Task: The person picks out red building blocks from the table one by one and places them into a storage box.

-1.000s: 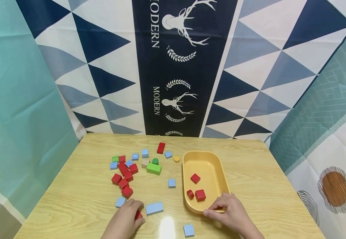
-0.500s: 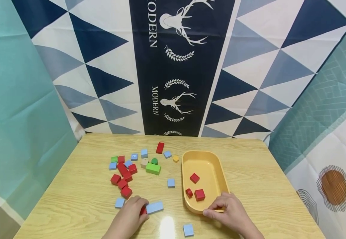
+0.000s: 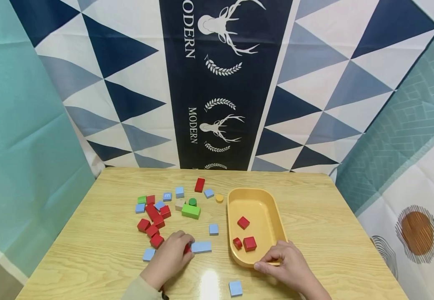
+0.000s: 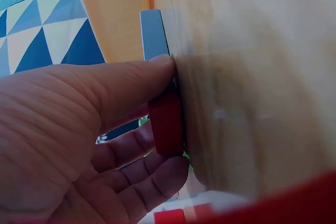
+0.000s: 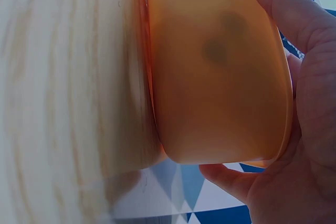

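Observation:
On the table's near left, my left hand [image 3: 173,252] grips a red block [image 4: 167,124] between thumb and fingers, low over the wood. A long light-blue block [image 3: 201,247] lies flat against its right end; in the left wrist view my thumb tip overlaps this blue block [image 4: 154,35]. With the thumb over its near rim, my right hand [image 3: 286,264] holds a yellow plastic tray [image 3: 278,216] standing on the table. Inside lie a red cube [image 3: 249,243], a small red round piece [image 3: 237,243] and another red block [image 3: 243,222].
Left of the tray, several red blocks [image 3: 152,230] form a cluster. Behind it are a green block [image 3: 191,211], a dark green cylinder [image 3: 192,201], a yellow disc [image 3: 219,198] and a red block [image 3: 200,185]. Small blue blocks [image 3: 235,288] lie scattered. A patterned cloth [image 3: 217,83] hangs behind.
My left hand has moved right and away from me with the red block, and the long blue block has shifted the same way and turned slightly. The right hand stays on the tray.

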The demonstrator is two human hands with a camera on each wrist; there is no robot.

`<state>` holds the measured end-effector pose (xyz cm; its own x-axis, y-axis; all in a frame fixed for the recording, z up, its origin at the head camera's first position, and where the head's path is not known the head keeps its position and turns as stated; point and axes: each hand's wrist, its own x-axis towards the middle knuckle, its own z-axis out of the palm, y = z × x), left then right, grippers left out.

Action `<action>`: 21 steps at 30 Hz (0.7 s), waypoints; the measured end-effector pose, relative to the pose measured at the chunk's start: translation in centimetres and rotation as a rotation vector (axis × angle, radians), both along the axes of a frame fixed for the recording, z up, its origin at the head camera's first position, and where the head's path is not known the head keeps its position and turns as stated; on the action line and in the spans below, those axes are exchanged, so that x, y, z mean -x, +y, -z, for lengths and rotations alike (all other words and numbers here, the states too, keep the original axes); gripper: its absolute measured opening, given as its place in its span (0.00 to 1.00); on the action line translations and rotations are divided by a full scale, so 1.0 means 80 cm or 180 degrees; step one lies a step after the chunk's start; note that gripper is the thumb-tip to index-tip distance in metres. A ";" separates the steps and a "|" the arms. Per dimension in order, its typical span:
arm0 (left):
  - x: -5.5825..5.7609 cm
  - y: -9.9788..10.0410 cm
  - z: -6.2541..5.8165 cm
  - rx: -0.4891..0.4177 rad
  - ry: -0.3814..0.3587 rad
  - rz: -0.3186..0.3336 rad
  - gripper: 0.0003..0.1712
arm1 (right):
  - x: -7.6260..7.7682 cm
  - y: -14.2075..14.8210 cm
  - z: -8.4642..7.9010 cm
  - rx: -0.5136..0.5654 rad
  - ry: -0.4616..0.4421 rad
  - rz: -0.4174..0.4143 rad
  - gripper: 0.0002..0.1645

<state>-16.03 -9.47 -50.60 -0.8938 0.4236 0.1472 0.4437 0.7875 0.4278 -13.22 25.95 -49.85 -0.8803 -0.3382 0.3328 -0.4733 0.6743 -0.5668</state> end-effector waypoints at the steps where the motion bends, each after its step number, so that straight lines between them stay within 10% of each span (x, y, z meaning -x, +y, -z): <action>1: 0.004 0.001 0.001 0.0005 0.0005 0.0001 0.16 | 0.000 0.000 0.000 -0.0006 -0.0004 0.0006 0.09; 21: 0.029 0.025 0.006 -0.0026 -0.0022 -0.0207 0.17 | -0.001 -0.001 0.000 0.0020 -0.0038 0.0033 0.09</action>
<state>-18.33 -7.44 -51.11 -0.9205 0.3632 0.1443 0.3886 0.8111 0.4371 -13.11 25.88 -49.84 -0.8877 -0.3270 0.3242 -0.4594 0.6757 -0.5765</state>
